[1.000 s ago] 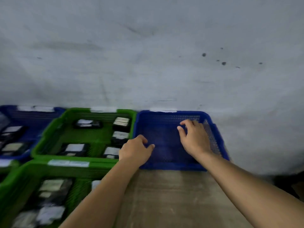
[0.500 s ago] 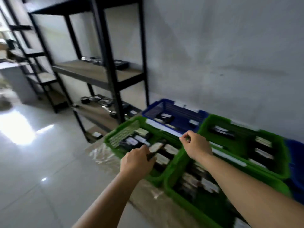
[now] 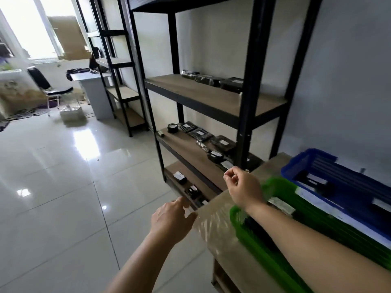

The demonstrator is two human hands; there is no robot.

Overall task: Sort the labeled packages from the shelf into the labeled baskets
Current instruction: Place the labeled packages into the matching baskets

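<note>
- Left hand [image 3: 172, 218] low at 6 o'clock, fingers loosely extended, nothing in it
- Right hand [image 3: 243, 187] at 4 o'clock over the table corner, fingers loosely curled, thumb near forefinger; nothing visible between them
- Labeled packages [image 3: 211, 80] on the black shelf [image 3: 211, 98], middle board at 12 o'clock; more on the two lower boards
- Green basket [image 3: 249, 233] and blue basket [image 3: 313, 161] on the table [image 3: 224, 240] at 4 to 3 o'clock, already holding packages
- Judgement: next pick pending. Reach the nearest lower board, turn the label face up, read it before lifting, take one package per hand
</note>
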